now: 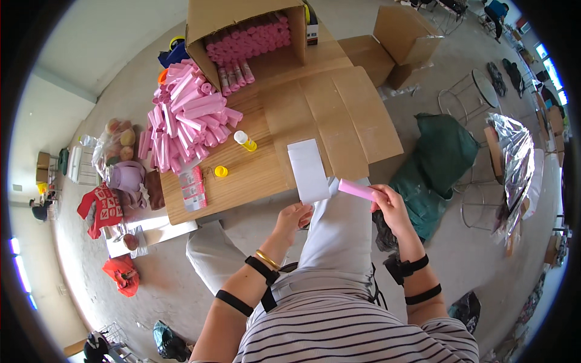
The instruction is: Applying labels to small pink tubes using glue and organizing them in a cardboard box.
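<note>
In my right hand [392, 209] is a small pink roll [356, 189], its free end pointing left, above my thigh. My left hand [293, 218] is closed, fingers curled at the lower corner of a white sheet of paper [308, 170]. That sheet lies partly over flattened cardboard [327, 115] and reaches past the table's front edge. Left of it on the wooden table [260, 175] stand an upright yellow-and-white glue stick [245, 141] and a loose yellow cap [221, 172]. A big heap of pink rolls [187, 115] covers the table's left side.
An open carton [247, 18] at the back holds many wrapped pink rolls. A red-and-white packet [193, 189] lies by the front left edge. Right of the table are a green sack [433, 163], cartons [405, 42] and a stool [484, 88]. Bags lie on the floor at left.
</note>
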A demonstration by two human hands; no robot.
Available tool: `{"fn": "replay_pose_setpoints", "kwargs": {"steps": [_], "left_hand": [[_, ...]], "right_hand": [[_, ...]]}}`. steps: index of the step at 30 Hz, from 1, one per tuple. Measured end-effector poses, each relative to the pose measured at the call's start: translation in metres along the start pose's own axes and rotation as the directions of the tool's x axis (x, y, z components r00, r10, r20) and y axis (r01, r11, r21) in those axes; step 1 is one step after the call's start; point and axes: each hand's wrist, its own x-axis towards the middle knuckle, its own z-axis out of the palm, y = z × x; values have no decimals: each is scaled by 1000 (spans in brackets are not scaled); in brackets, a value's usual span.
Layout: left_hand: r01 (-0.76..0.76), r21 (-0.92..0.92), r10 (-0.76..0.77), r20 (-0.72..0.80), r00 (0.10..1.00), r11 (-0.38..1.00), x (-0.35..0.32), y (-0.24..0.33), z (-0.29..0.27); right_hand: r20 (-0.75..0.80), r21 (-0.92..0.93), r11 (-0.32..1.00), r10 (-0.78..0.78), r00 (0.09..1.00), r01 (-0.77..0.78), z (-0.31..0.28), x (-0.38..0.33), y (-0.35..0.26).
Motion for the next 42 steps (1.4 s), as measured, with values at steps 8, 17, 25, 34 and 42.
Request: {"fn": "replay_pose_setpoints", "kwargs": {"steps": [8,17,25,34,42], "left_hand": [[-57,-64,43,-208,977,996,-10,54,52],[-489,-237,439,-233,867,839,-13,82,54],[-559,-293,582,-9,813,776,-84,93,72],[-542,-371,633,188,751,754,-172,91,51],[-711,-371,791,125,600,598,-209,88,36]], "right_hand": [[-96,89,993,87,992,-78,-2,9,14],[-139,362,932,70,988,-15,9,23,-11],[70,308,930,-233,970,201,91,7,-95],[104,307,886,-394,913,347,122,-31,-139],[116,322,846,-480,870,424,149,-68,-170]]}}
